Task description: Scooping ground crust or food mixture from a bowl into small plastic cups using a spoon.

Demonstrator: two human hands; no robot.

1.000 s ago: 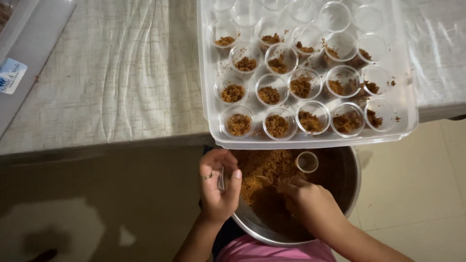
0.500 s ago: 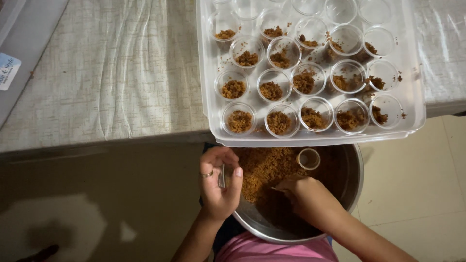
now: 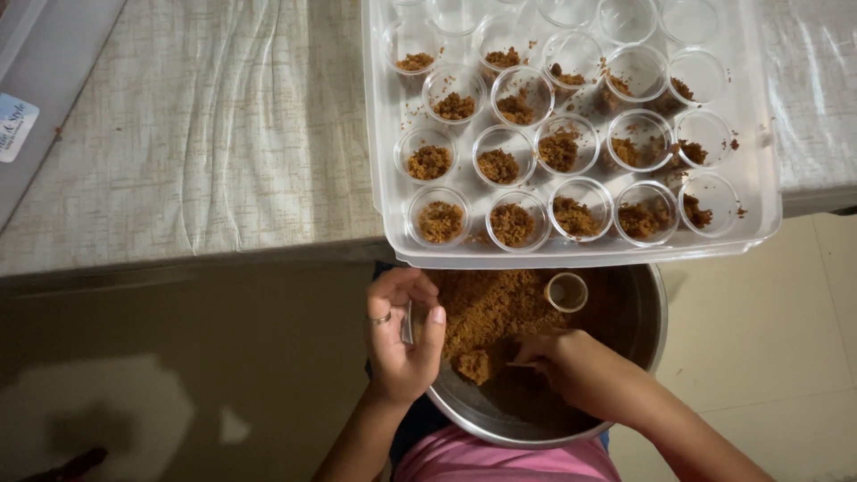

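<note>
A steel bowl (image 3: 638, 353) of brown crumb mixture (image 3: 491, 308) rests on my lap under the table edge. My left hand (image 3: 399, 353) curls around a small clear cup (image 3: 408, 323) at the bowl's left rim. My right hand (image 3: 580, 370) is down inside the bowl, gripping a small spoon (image 3: 518, 364) whose tip sits in a lump of crumbs. Another empty clear cup (image 3: 566, 292) lies on the mixture. Above the bowl, a clear plastic tray (image 3: 386, 178) holds several small cups, most part-filled with crumbs, such as one cup (image 3: 513, 221) in the front row.
The tray overhangs the front edge of a table covered in a pale checked cloth (image 3: 205, 134). A grey lid or container edge (image 3: 36, 107) lies at the far left. The dim floor (image 3: 178, 375) is below left and pale tiles (image 3: 768, 339) are on the right.
Both hands stay almost in place. The right hand has shifted slightly within the bowl, and the view has drifted a little.
</note>
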